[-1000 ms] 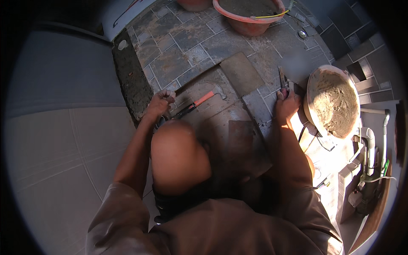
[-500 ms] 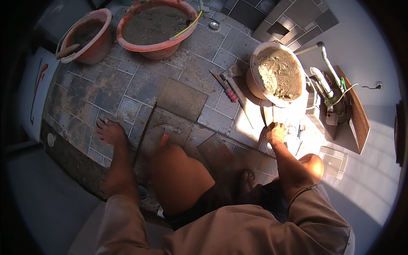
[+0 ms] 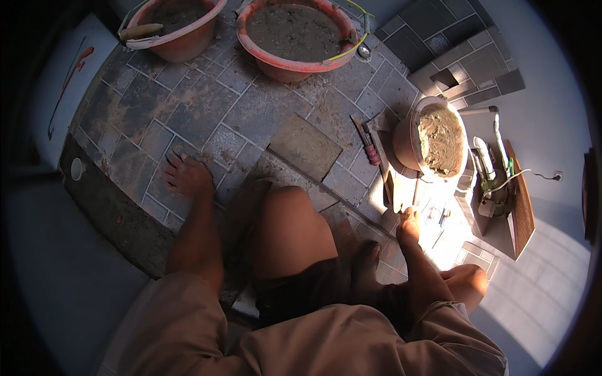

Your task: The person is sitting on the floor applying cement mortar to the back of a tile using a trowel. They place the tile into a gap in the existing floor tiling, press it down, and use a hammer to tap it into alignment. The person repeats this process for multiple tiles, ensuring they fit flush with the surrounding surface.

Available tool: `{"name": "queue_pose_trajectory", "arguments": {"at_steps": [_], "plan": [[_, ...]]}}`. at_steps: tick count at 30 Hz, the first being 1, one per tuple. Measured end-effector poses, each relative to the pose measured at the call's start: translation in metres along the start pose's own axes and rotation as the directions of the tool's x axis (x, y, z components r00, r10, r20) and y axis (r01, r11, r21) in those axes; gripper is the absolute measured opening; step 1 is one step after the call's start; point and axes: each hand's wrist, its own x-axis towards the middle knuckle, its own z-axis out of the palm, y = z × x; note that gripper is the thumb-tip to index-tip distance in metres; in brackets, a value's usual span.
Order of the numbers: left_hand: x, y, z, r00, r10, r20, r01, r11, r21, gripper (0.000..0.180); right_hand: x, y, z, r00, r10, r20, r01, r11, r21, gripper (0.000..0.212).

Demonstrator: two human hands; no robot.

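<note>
My left hand (image 3: 186,175) rests on the grey tiled floor (image 3: 207,94) with its fingers spread. On the right, my right hand (image 3: 409,227) is closed low over the floor in bright sunlight. Its fingers point toward a flat, pale strip (image 3: 404,191) lying in front of the mortar bucket; glare hides what they grip. Just beyond stands that bucket (image 3: 401,144), filled with wet mortar (image 3: 442,141). Left of it lies a tool with a red handle (image 3: 372,155). A loose square tile (image 3: 305,148) sits between my hands, past my knee.
Two orange tubs, a smaller one (image 3: 188,47) and a larger one (image 3: 276,66), hold grey mix at the back. A wooden-handled tool (image 3: 141,31) lies across the smaller rim. At right are white pipes (image 3: 483,156), a brown panel (image 3: 522,207) and a wall socket (image 3: 557,175).
The view has shifted, so the tubs and bucket appear further right. My left hand stays planted on the tiles. My right hand remains low by the bucket, its fingers differently angled.
</note>
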Motion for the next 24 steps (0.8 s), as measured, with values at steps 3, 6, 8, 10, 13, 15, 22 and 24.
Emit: {"name": "queue_pose_trajectory", "arguments": {"at_steps": [3, 6, 8, 10, 13, 15, 22, 24], "plan": [[0.014, -0.022, -0.001, 0.999, 0.011, -0.046, -0.008, 0.998, 0.067, 0.053, -0.020, -0.139, -0.076, 0.991, -0.119, -0.054, 0.130, 0.954, 0.269, 0.007], [0.003, -0.003, 0.001, 1.000, -0.016, -0.005, 0.016, 0.999, 0.048, 0.053, -0.043, -0.175, -0.092, 0.989, -0.046, 0.139, -0.042, 0.821, 0.569, 0.017], [0.009, 0.002, 0.000, 0.996, -0.077, 0.033, 0.075, 0.995, 0.070, 0.053, -0.050, -0.211, -0.097, 0.916, 0.025, 0.402, -0.311, 0.676, 0.668, 0.022], [0.010, 0.000, 0.007, 0.998, -0.047, -0.043, 0.049, 0.997, 0.066, 0.053, -0.048, -0.239, -0.095, 0.832, 0.005, 0.555, -0.449, 0.594, 0.667, 0.024], [0.010, -0.002, 0.015, 0.998, -0.045, -0.046, 0.049, 0.995, 0.081, 0.053, -0.042, -0.257, -0.053, 0.856, -0.064, 0.514, -0.399, 0.550, 0.734, 0.027], [0.012, -0.006, 0.014, 0.999, -0.041, -0.023, 0.043, 0.994, 0.100, 0.054, -0.035, -0.280, -0.049, 0.839, -0.080, 0.539, -0.413, 0.550, 0.725, 0.029], [0.014, 0.000, 0.014, 0.999, -0.051, 0.018, 0.049, 0.994, 0.102, 0.058, -0.013, -0.320, -0.031, 0.766, 0.044, 0.641, -0.639, 0.154, 0.753, 0.027], [0.018, -0.006, 0.016, 0.998, -0.060, -0.003, 0.060, 0.991, 0.120, 0.059, 0.000, -0.346, -0.047, 0.731, 0.030, 0.682, -0.682, -0.004, 0.732, 0.025]]}}
